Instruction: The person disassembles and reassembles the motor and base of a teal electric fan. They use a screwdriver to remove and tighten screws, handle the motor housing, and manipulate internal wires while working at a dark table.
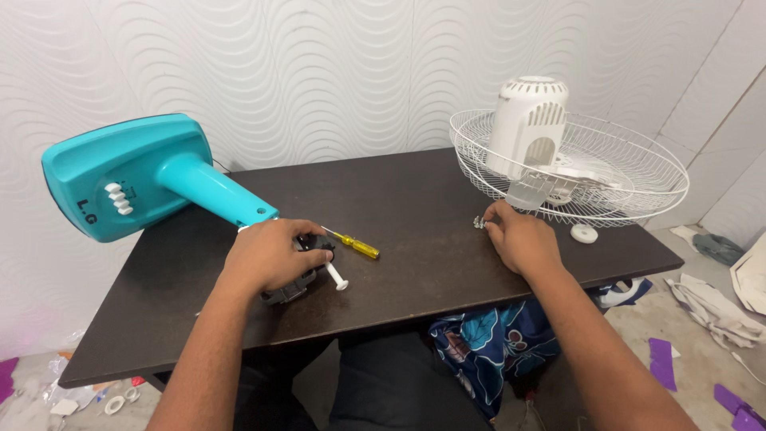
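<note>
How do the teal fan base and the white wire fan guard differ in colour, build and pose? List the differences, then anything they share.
The teal fan base is solid teal plastic; the white wire fan guard is open white mesh. The teal fan base lies tipped on its side at the table's left; the white wire fan guard lies flat like a bowl at the right, with a white motor housing standing in it. Both rest on the dark table, untouched by either hand.

Bare table point(431, 263) lies between the hands; screwdriver point(357, 243) left, wire fan guard point(638, 172) right crowd it.

Left hand point(267, 257) palm-down with fingers curled in a grip, right hand point(520, 238) forward, fingertips pinched together.
</note>
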